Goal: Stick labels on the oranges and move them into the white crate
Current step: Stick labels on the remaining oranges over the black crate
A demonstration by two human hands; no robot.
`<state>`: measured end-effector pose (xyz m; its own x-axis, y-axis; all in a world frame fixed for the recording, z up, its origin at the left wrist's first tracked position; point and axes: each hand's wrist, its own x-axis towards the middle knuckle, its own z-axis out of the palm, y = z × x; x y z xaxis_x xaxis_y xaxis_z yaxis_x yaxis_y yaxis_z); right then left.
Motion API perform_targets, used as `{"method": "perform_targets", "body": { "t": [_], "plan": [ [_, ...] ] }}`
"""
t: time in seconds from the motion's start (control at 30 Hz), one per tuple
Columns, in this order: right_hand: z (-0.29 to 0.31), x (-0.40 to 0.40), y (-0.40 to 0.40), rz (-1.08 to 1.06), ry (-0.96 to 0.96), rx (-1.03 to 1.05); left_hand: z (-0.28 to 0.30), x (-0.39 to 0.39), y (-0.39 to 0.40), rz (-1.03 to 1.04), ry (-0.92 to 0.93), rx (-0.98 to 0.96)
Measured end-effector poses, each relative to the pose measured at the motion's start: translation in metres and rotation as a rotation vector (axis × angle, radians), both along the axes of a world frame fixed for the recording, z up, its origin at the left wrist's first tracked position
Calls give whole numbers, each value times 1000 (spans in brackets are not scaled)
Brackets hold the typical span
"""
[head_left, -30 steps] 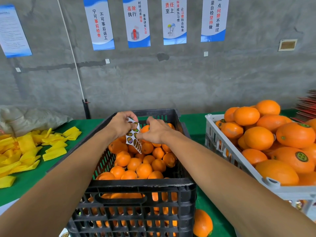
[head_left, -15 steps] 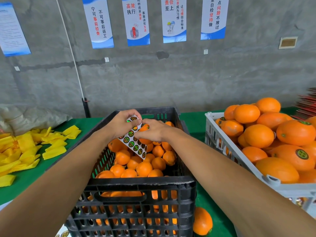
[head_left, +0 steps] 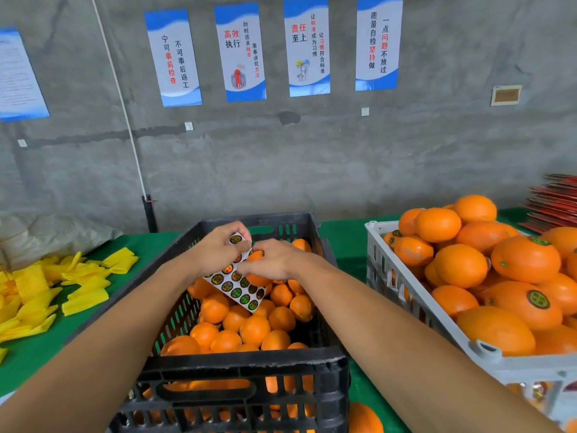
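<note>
From the head camera, my left hand [head_left: 218, 254] pinches the top edge of the label sheet [head_left: 237, 285], thumb and fingers curled round it. The sheet hangs with its long axis running from 11 o'clock down to 5 o'clock over the black crate [head_left: 249, 364]. My right hand [head_left: 274, 260] cups a small orange [head_left: 257, 267], fingers curled round it, pressed against the sheet's right edge. That is the relation the next move turns on, I judge: the orange lies at 3 o'clock of the sheet, touching it, and my right hand's grip is the nearer one for peeling a label across.

The white crate [head_left: 415, 310] stands at 3 o'clock of the black one, well apart from both hands, heaped with oranges, some already labelled. Unlabelled oranges fill the black crate below my hands.

Both crates sit on a green desk [head_left: 346, 245]. Yellow wrappers [head_left: 46, 292] lie at 9 o'clock. Behind is a grey concrete wall with blue-and-white posters [head_left: 243, 51].
</note>
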<state>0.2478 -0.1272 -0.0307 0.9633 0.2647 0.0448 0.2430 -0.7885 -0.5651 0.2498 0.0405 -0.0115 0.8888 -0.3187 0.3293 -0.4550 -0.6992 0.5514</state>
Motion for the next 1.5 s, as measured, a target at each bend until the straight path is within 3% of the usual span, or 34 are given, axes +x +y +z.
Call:
{"method": "perform_targets", "body": {
  "t": [0.4, 0.8, 0.93, 1.17, 1.3, 1.5],
  "plan": [
    [1, -2, 3, -5, -129, -38, 2, 2, -6, 184, -37, -119],
    [-3, 7, 1, -63, -40, -25, 7, -5, 3, 5, -105, -5],
    [-2, 6, -1, -50, 39, -39, 14, -8, 4, -16, -113, -75],
    [-1, 3, 0, -26, 29, -80, 8, -4, 9, -17, 2, 164],
    [0, 2, -2, -21, 41, -68, 8, -4, 7, -54, -88, 158],
    [2, -2, -1, -53, 86, -62, 7, -2, 8, -38, -64, 126]
  ]
}}
